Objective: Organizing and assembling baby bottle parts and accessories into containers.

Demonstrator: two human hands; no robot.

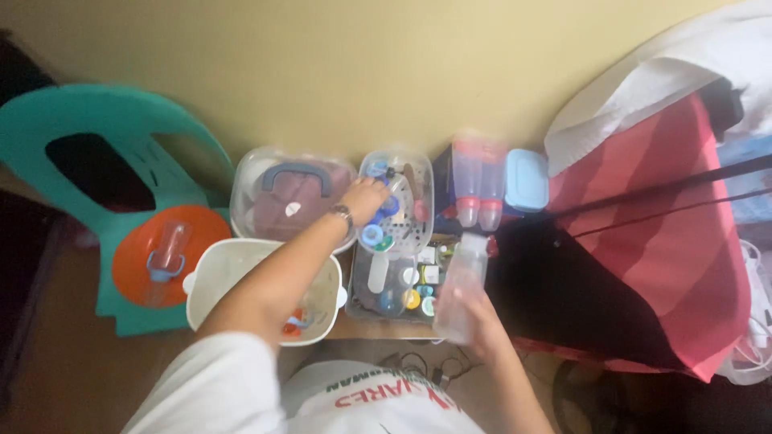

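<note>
Head view, looking straight down at a small cluttered table (pixel 378 328) against a yellow wall (pixel 386 72). Left hand (pixel 363 201), watch on the wrist, is stretched forward into the clear drying rack (pixel 398 197), fingers curled down among the small blue and white bottle parts (pixel 378 229) at its left edge; it touches them, but whether it actually pinches one can't be told, too blurred. Right hand (pixel 470 317) is closed around the lower body of a clear baby bottle (pixel 462 285), held tilted above the table's front right corner, open neck pointing away toward the rack. Just left of the rack: a clear lidded box (pixel 285 197) with a grey handle on top. In front of that box, a white round tub (pixel 265 289), mostly hidden under the left forearm, something orange inside. In front of the rack, a clear tray (pixel 398 285) of mixed small caps and rings. Behind the held bottle, two clear bottles with pink collars (pixel 478 189) stand side by side, a light blue lidded container (pixel 527 181) beside them. Far left, a teal plastic chair (pixel 121 161) with an orange lid (pixel 165 253) on its seat. Right side, a red cloth (pixel 667 241) drapes over a dark bundle
</note>
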